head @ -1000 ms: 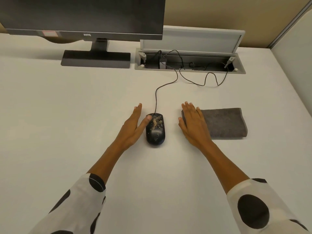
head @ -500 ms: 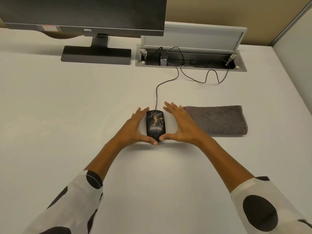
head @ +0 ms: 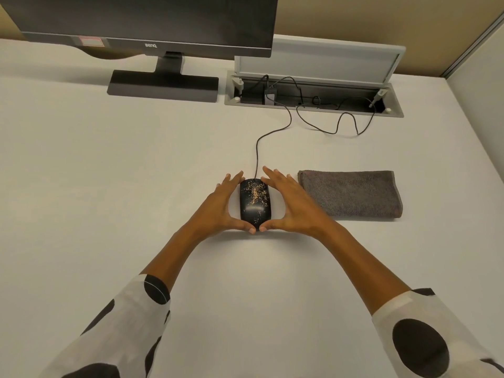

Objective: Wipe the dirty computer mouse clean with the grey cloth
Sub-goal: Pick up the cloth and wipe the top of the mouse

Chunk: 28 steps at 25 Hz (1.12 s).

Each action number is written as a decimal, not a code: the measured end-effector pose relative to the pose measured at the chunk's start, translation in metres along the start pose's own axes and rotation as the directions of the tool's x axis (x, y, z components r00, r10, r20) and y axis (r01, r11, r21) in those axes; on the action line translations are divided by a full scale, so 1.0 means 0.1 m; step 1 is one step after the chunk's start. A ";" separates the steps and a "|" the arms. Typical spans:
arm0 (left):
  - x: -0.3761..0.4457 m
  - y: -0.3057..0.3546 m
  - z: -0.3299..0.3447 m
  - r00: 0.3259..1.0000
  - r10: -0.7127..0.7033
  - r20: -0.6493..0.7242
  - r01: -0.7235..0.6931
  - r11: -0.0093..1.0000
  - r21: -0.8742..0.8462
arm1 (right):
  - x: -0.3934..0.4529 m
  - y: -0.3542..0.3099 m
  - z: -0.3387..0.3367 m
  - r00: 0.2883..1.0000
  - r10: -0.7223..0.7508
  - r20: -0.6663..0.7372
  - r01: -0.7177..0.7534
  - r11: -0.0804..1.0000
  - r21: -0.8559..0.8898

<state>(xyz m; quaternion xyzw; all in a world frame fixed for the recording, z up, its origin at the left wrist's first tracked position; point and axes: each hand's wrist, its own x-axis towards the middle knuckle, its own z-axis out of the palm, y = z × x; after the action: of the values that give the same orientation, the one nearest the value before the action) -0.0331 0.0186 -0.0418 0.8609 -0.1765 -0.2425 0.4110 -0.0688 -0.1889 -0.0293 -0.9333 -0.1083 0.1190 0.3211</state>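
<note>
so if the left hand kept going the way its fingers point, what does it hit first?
Probably the mouse cable: the left hand points up and slightly right along the mouse. Depth is unclear.

Office workstation. White desk (head: 109,165) with a BenQ monitor (head: 141,20) on its stand, a flip-up cable hatch (head: 313,94) recessed in the top with plugs and cords inside, a wired mouse (head: 255,203), and a grey partition (head: 480,85) along the right edge.
</note>
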 end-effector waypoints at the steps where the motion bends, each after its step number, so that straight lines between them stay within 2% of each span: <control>1: -0.01 0.00 0.01 1.000 0.000 0.002 0.000 1.000 0.003 | -0.02 0.00 0.01 1.000 0.002 0.000 -0.002 1.000 -0.001; 23: -0.24 0.00 0.19 1.000 -0.015 -0.004 0.015 1.000 0.018 | -0.26 -0.04 0.07 0.999 -0.023 0.035 0.022 0.999 0.025; 26: -0.26 -0.03 0.19 1.000 -0.025 0.004 0.025 1.000 -0.008 | -0.22 0.03 -0.17 0.996 0.047 -0.070 -0.040 0.995 0.089; 28: -0.27 -0.03 0.20 0.999 -0.039 0.005 0.039 0.999 -0.012 | -0.17 0.19 -0.43 0.976 0.089 -0.196 -0.085 0.996 0.029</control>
<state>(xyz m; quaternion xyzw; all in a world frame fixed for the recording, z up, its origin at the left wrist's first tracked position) -0.0657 0.0217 -0.0480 0.8611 -0.1592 -0.2536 0.4109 -0.0702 -0.2328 -0.0057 -0.9410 -0.0336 0.0409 0.3342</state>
